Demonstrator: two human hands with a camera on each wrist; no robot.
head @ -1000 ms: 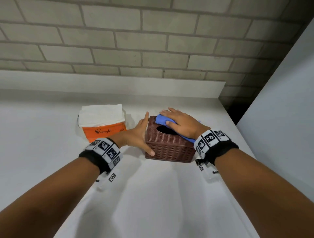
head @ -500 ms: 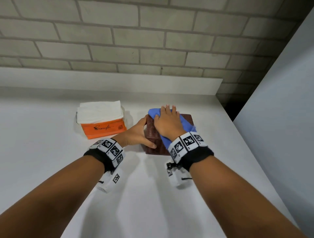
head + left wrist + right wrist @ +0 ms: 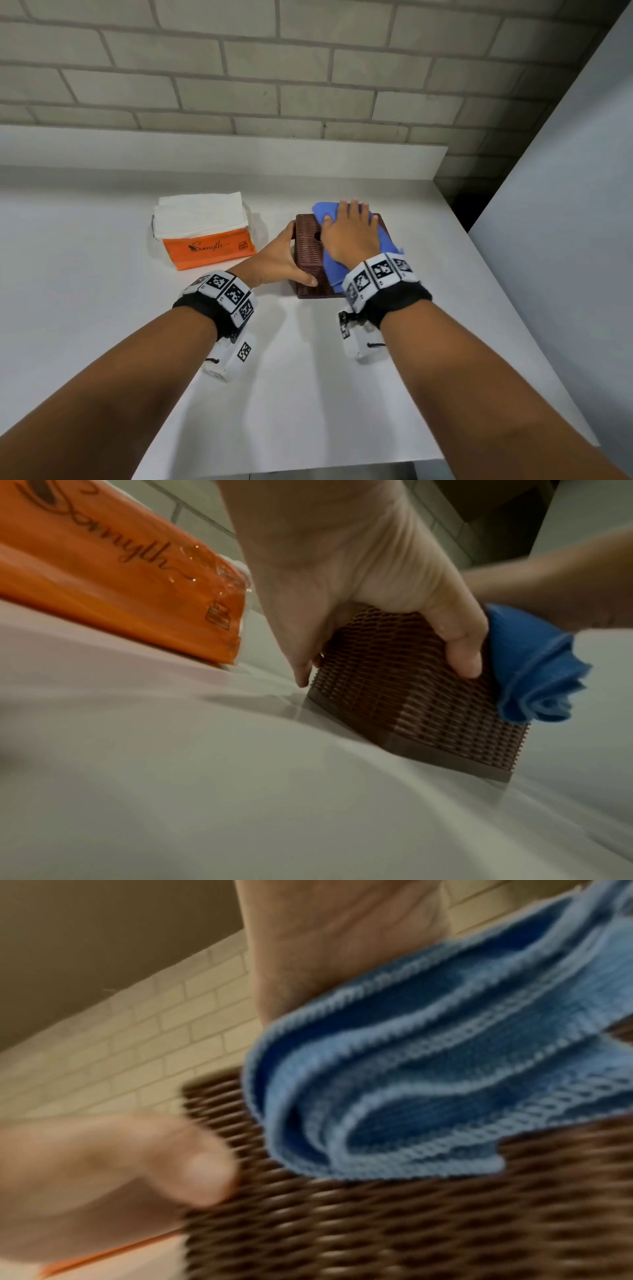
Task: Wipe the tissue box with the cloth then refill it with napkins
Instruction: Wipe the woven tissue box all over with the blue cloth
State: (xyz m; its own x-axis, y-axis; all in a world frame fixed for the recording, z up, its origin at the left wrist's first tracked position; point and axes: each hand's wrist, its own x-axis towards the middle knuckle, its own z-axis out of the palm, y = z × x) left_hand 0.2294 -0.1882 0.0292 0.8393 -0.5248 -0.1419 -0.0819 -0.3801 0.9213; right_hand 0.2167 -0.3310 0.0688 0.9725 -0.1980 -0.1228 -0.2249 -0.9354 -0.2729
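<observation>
A brown woven tissue box (image 3: 308, 247) stands on the white table (image 3: 308, 377). My left hand (image 3: 277, 257) grips its left side, thumb (image 3: 462, 653) on the near face and fingers round the far corner. My right hand (image 3: 349, 236) lies flat, fingers straight, on a blue cloth (image 3: 329, 272) and presses it onto the box top; the cloth hangs over the near edge. The right wrist view shows the folded cloth (image 3: 428, 1083) on the weave (image 3: 377, 1231). An orange pack of white napkins (image 3: 205, 233) sits left of the box. The hand and cloth mostly hide the top slot.
A raised white ledge and a brick wall (image 3: 308, 85) run behind the table. A grey panel (image 3: 565, 240) stands along the right side, with a dark gap at the back right corner. The table's front edge (image 3: 274, 469) is near my elbows.
My right hand has swung with the cloth from the box's right side to lie lengthwise on its top, fingers pointing away. The left hand has kept its hold on the box.
</observation>
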